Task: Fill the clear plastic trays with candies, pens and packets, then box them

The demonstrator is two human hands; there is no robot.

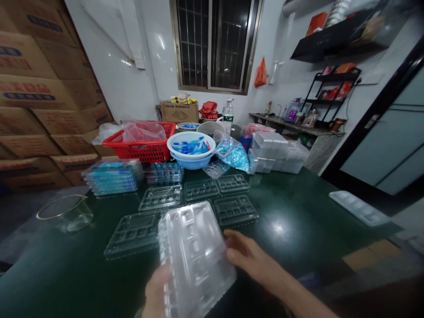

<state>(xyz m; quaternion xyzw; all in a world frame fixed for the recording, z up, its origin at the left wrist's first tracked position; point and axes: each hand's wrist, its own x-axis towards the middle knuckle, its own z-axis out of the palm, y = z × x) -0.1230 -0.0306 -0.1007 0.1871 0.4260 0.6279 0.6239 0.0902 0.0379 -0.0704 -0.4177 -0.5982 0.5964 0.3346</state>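
A stack of clear plastic blister trays is held up over the dark green table. My left hand grips its lower left edge from underneath. My right hand holds its right edge, fingers curled against the plastic. Several single clear trays lie flat in two rows just beyond the stack. Further back, a blue-and-white bowl holds small blue parts.
A red basket with a plastic bag stands at the back left, beside stacks of filled trays. A clear round container sits at the left. Empty tray stacks and a lone tray lie right. Cardboard boxes line the left wall.
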